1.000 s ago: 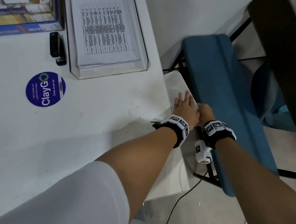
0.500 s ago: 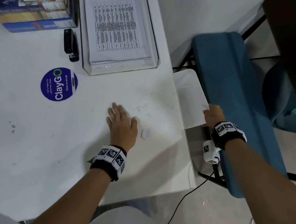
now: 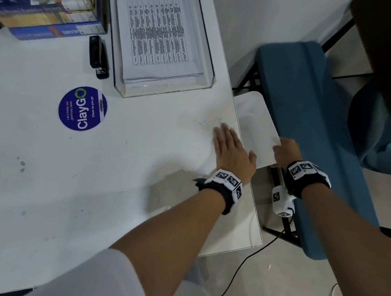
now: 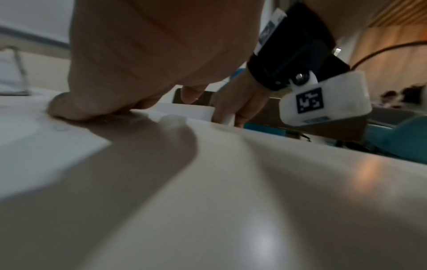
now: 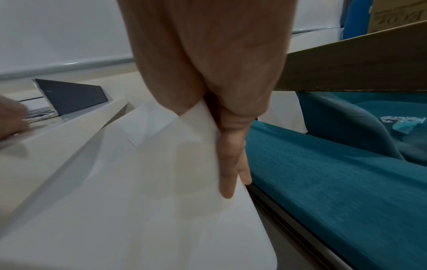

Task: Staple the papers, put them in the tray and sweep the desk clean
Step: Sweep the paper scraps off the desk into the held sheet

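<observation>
My left hand [image 3: 230,143] lies flat with straight fingers on the white desk [image 3: 118,177], right at its right edge, beside a few thin scraps of debris [image 3: 205,122]. My right hand [image 3: 284,150] pinches the near edge of a blank white sheet [image 3: 254,124] held just off the desk's edge, lower than the top. In the right wrist view the fingers [image 5: 231,164] grip that sheet [image 5: 150,191]. Printed papers [image 3: 158,34] lie in the clear tray [image 3: 163,92] at the back. A black stapler [image 3: 99,58] lies left of the tray.
Stacked books [image 3: 47,5] sit at the back left. A round blue ClayGo sticker [image 3: 82,108] is on the desk. A blue upholstered bench [image 3: 306,132] stands close on the right, with a black cable [image 3: 246,267] on the floor below.
My left hand has swept from the middle of the desk rightwards to the edge by the sheet. The small white scrap beside it is no longer seen. My right hand still holds the sheet.
</observation>
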`<action>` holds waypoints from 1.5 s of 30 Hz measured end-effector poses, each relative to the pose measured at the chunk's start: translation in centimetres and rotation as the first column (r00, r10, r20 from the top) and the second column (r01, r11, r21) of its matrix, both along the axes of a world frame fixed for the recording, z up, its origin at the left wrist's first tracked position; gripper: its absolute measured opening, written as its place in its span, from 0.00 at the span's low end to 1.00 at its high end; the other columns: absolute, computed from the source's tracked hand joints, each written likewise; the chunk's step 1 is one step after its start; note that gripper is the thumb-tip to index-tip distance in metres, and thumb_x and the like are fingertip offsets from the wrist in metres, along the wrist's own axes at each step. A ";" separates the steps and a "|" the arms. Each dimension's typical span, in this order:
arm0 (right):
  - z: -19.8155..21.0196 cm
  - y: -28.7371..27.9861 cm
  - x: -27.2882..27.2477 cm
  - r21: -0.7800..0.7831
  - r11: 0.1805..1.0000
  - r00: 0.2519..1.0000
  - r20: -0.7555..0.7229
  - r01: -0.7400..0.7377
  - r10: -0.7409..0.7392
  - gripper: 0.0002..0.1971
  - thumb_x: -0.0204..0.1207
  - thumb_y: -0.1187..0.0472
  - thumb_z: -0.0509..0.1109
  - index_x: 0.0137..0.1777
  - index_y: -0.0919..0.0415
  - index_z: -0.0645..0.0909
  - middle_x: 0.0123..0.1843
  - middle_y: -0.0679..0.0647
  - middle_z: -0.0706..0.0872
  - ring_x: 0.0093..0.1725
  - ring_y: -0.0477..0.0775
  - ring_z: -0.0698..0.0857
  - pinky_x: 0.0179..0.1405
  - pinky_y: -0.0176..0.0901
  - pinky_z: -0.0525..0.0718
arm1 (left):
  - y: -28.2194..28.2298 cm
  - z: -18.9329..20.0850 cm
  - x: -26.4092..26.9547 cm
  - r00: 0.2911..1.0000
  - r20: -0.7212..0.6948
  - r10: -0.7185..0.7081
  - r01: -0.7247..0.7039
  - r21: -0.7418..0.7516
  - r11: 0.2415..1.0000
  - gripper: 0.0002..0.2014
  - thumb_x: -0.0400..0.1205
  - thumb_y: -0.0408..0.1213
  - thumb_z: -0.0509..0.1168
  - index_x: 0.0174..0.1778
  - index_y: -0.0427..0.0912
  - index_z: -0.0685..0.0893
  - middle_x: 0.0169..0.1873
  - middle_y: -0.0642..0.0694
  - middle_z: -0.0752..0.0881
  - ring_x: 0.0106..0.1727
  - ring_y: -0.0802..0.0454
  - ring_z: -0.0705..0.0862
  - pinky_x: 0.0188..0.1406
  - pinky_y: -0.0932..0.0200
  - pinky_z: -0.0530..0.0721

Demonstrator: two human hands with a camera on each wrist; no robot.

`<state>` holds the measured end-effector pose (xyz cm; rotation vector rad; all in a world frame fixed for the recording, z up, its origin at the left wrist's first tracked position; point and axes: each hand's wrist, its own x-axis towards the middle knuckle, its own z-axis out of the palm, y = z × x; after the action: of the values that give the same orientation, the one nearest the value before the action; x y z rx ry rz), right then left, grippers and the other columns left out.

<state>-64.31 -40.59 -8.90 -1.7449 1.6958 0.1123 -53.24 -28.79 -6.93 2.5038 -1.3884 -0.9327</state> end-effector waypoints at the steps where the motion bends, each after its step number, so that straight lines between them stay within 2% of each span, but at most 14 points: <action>1: 0.1 0.0 0.0 0.006 1.000 1.000 -0.003 -0.010 0.010 0.13 0.76 0.73 0.59 0.55 0.73 0.82 0.53 0.70 0.87 0.54 0.72 0.85 0.51 0.58 0.86 | -0.4 0.0 -0.3 0.999 0.000 -0.051 0.051 0.002 0.999 0.40 0.83 0.53 0.48 0.81 0.28 0.43 0.82 0.28 0.38 0.82 0.30 0.34 0.83 0.37 0.37; 4: 0.1 -0.1 0.0 0.024 0.999 0.999 -0.034 -0.038 0.038 0.08 0.73 0.74 0.60 0.45 0.69 0.81 0.48 0.69 0.87 0.52 0.71 0.86 0.41 0.51 0.86 | -1.8 -0.1 -0.9 0.976 -0.005 -0.216 0.216 0.020 0.976 0.37 0.84 0.50 0.48 0.82 0.30 0.46 0.83 0.31 0.41 0.83 0.31 0.36 0.83 0.38 0.36; 8: 0.3 -0.1 0.1 -0.003 1.000 1.000 -0.017 -0.005 0.005 0.12 0.74 0.74 0.59 0.51 0.74 0.83 0.51 0.73 0.87 0.50 0.69 0.85 0.42 0.47 0.77 | -4.2 0.0 -1.5 0.859 -0.088 -0.503 0.506 0.005 0.863 0.31 0.86 0.45 0.49 0.82 0.31 0.51 0.84 0.35 0.49 0.85 0.35 0.44 0.84 0.42 0.44; 10: 0.4 -0.1 0.1 0.005 0.999 0.999 -0.014 -0.031 0.031 0.11 0.74 0.73 0.59 0.49 0.74 0.82 0.49 0.74 0.87 0.43 0.65 0.82 0.38 0.43 0.74 | -4.8 0.7 -1.5 0.821 -0.105 -0.561 0.558 -0.054 0.828 0.30 0.85 0.41 0.53 0.81 0.33 0.54 0.84 0.37 0.51 0.85 0.35 0.46 0.84 0.42 0.47; 13: 0.0 -0.2 0.0 0.044 0.999 0.999 0.026 0.018 -0.019 0.11 0.73 0.74 0.57 0.45 0.70 0.81 0.43 0.69 0.85 0.43 0.67 0.84 0.33 0.46 0.82 | -3.7 2.3 -0.1 0.870 -0.090 -0.484 0.472 -0.132 0.872 0.32 0.84 0.39 0.55 0.82 0.32 0.52 0.84 0.37 0.49 0.85 0.36 0.44 0.84 0.41 0.45; 18: -0.2 -0.4 0.0 0.067 0.996 0.996 0.059 0.056 -0.060 0.11 0.73 0.74 0.57 0.46 0.68 0.82 0.44 0.67 0.84 0.44 0.66 0.85 0.44 0.54 0.86 | 5.1 2.8 3.9 0.979 -0.086 -0.186 0.166 -0.197 0.966 0.31 0.83 0.41 0.52 0.82 0.33 0.56 0.84 0.38 0.50 0.85 0.37 0.44 0.83 0.36 0.46; 21: -1.1 -0.9 -0.5 0.099 0.993 0.995 0.070 0.064 -0.071 0.13 0.71 0.72 0.57 0.45 0.64 0.83 0.48 0.72 0.87 0.47 0.73 0.86 0.48 0.67 0.87 | 12.1 2.4 6.0 0.960 0.022 -0.281 0.277 -0.251 0.928 0.29 0.83 0.42 0.48 0.81 0.38 0.60 0.84 0.41 0.55 0.85 0.40 0.49 0.83 0.37 0.49; 24: -2.6 -1.7 -1.4 0.092 0.995 0.997 0.058 0.046 -0.051 0.13 0.70 0.72 0.57 0.43 0.62 0.82 0.49 0.74 0.87 0.46 0.75 0.87 0.46 0.70 0.87 | 16.7 1.6 8.1 0.770 0.205 -0.604 0.635 -0.163 0.755 0.26 0.85 0.42 0.49 0.80 0.40 0.65 0.83 0.42 0.59 0.85 0.39 0.53 0.81 0.34 0.54; 28: -1.0 -1.2 -0.9 0.097 0.994 0.996 0.067 0.055 -0.061 0.11 0.71 0.73 0.57 0.37 0.60 0.78 0.47 0.73 0.86 0.45 0.75 0.87 0.42 0.71 0.87 | 17.8 -0.9 11.8 0.307 0.276 -0.911 0.951 -0.052 0.304 0.26 0.85 0.41 0.48 0.81 0.40 0.62 0.81 0.42 0.65 0.83 0.40 0.62 0.77 0.35 0.55; 31: 0.0 -0.6 -0.6 0.105 0.993 0.995 0.067 0.060 -0.067 0.11 0.72 0.74 0.57 0.45 0.67 0.81 0.49 0.74 0.86 0.47 0.76 0.87 0.42 0.71 0.87 | 14.5 -1.8 14.8 0.060 0.337 -0.940 0.997 -0.064 0.041 0.26 0.86 0.38 0.47 0.83 0.45 0.58 0.83 0.48 0.63 0.83 0.47 0.62 0.79 0.37 0.53; 35: 0.7 0.2 -0.4 0.127 0.987 0.993 0.056 0.098 -0.106 0.13 0.73 0.74 0.58 0.52 0.70 0.82 0.50 0.69 0.85 0.48 0.73 0.87 0.45 0.70 0.87 | 9.0 -1.5 16.5 -0.114 0.385 -0.916 0.991 -0.018 -0.131 0.23 0.88 0.45 0.46 0.82 0.56 0.58 0.83 0.56 0.62 0.81 0.56 0.66 0.78 0.37 0.53; 39: 0.5 0.4 -0.6 0.153 0.981 0.990 0.063 0.118 -0.128 0.10 0.73 0.73 0.58 0.44 0.66 0.80 0.51 0.70 0.86 0.48 0.73 0.87 0.42 0.69 0.88 | 5.9 -1.7 16.5 -0.155 0.425 -0.892 0.986 0.012 -0.165 0.23 0.88 0.48 0.45 0.80 0.58 0.60 0.82 0.54 0.62 0.80 0.55 0.68 0.78 0.37 0.54; 43: 0.1 0.3 -0.9 0.125 0.987 0.993 0.045 0.101 -0.107 0.13 0.73 0.74 0.59 0.30 0.61 0.74 0.50 0.72 0.86 0.50 0.72 0.87 0.44 0.61 0.88 | 3.5 -1.7 16.2 -0.035 0.435 -0.900 0.999 -0.020 -0.049 0.24 0.88 0.48 0.45 0.82 0.56 0.58 0.83 0.54 0.60 0.83 0.53 0.62 0.80 0.39 0.51; 45: -0.1 0.4 -1.0 0.147 0.983 0.991 0.060 0.106 -0.116 0.10 0.74 0.73 0.59 0.36 0.63 0.76 0.48 0.69 0.85 0.50 0.73 0.86 0.44 0.65 0.88 | 2.3 -1.5 16.1 0.029 0.427 -0.904 1.000 -0.022 0.022 0.24 0.88 0.48 0.43 0.83 0.55 0.54 0.84 0.54 0.56 0.85 0.51 0.57 0.82 0.38 0.49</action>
<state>-65.28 -40.17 -9.04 -1.5287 1.6887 0.1198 -37.15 -26.45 -8.45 1.0155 -3.1765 -0.2110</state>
